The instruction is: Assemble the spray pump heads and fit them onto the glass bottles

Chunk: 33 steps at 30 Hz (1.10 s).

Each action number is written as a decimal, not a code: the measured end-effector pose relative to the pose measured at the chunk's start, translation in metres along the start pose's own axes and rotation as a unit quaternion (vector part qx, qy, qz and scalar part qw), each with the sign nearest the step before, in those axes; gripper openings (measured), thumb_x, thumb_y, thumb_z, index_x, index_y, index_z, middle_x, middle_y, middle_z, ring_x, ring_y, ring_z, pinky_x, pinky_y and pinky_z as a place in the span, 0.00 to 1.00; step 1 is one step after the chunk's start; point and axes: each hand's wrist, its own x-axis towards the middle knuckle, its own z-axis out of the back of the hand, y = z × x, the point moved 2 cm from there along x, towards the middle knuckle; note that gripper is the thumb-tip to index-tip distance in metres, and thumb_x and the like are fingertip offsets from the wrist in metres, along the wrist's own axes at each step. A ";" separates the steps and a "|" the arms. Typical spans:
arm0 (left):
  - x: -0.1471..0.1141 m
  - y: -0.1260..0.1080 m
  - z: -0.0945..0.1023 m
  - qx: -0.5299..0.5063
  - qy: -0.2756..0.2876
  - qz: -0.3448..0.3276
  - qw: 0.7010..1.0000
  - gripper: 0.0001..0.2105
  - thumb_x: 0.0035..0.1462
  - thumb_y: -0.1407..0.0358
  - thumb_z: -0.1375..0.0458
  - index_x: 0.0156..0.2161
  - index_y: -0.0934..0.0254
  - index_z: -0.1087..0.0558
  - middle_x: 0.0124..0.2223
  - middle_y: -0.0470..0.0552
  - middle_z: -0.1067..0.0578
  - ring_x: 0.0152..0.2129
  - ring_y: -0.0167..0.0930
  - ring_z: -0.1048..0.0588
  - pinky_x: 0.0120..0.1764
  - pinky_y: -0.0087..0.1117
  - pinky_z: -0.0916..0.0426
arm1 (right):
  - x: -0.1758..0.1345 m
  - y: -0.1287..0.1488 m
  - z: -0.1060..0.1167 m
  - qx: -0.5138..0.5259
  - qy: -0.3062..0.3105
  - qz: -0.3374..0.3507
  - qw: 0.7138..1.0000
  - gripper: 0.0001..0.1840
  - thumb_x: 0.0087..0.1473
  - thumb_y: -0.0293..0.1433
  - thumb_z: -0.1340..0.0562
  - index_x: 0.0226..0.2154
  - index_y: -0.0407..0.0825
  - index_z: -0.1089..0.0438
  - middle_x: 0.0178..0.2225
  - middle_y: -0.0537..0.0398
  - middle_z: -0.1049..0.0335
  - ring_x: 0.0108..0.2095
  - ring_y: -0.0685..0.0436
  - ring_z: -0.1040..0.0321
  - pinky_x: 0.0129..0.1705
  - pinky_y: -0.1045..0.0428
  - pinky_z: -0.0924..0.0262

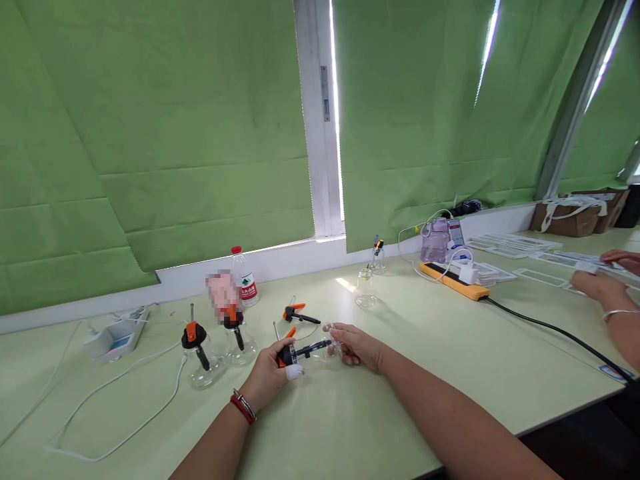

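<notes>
Between my hands a clear bottle (323, 357) lies on its side in the air or just over the table; I cannot tell which. Its black-and-orange top (285, 355) has a thin metal spout and a black tube reaching inside. My left hand (267, 379), with a white wrap on the thumb, is closed around the top end. At the other end, the fingers of my right hand (357, 347) grip the bottle's clear base. Just behind lies a loose black-and-orange top (299, 313). Two upright bottles with such tops, one nearer (203, 367) and one behind (241, 343), stand left.
A water bottle (245, 280) stands near the wall, with a power strip (117, 337) and white cables at left. Behind my right hand are an open clear bottle (366, 293), a yellow power strip (453, 280) and a purple bottle (435, 241). A co-worker's hands (597, 287) handle white frames at right.
</notes>
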 end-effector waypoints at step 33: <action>-0.010 -0.015 0.000 0.039 -0.018 -0.136 0.990 0.35 0.50 0.61 0.39 0.61 0.58 0.47 0.57 0.57 0.36 0.50 0.36 0.33 0.52 0.36 0.38 | 0.005 -0.012 -0.003 0.112 0.086 -0.056 0.988 0.27 0.54 0.48 0.51 0.49 0.47 0.45 0.35 0.49 0.27 0.20 0.48 0.31 0.17 0.55 0.44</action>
